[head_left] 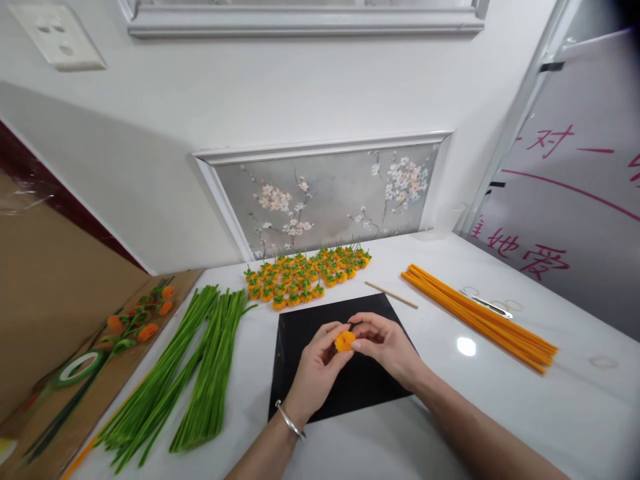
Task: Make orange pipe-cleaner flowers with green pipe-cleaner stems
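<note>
The left hand (323,358) and right hand (384,341) pinch a small orange puff (345,342) in their grip over the black mat (295,343), likely because it is so tiny; green sticks (207,393) lie left, orange sticks (475,316) right, perhaps for easy reach

The white wall (300,87) has a flat white plastic socket (59,35). Lower down is a grey flower picture (335,193) in a white frame (325,147). On the right, a pale board (575,180) has pink writing (545,259).
</note>
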### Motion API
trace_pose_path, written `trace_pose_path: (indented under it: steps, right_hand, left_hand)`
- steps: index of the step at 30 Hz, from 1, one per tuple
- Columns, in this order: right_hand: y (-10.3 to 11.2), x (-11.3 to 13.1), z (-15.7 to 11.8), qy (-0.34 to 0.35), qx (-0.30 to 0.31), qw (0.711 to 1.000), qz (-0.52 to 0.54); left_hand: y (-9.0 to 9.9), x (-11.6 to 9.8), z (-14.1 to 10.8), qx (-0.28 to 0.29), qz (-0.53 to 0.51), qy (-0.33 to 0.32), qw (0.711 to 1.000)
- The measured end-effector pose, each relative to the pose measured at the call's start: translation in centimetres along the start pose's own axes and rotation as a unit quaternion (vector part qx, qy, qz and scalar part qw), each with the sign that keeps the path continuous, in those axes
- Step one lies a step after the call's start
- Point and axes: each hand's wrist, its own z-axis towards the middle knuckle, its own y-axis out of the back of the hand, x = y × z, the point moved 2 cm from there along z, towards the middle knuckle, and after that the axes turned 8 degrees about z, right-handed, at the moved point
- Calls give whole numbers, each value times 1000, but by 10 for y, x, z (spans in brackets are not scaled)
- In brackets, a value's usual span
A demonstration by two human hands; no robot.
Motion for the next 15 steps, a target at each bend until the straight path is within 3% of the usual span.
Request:
trace_pose_path:
  steps: [6,10,15]
  right_hand:
    - [3,-3,-2,43,-6,989,-140]
    - [4,1,-1,5,11,995,-103]
    - [6,3,-2,-35,-32,992,-113]
  left_hand:
    - [-1,6,0,17,17,-32,999]
    - [-2,8,0,15,4,-22,1000]
    - [-6,4,-2,38,30,-36,998]
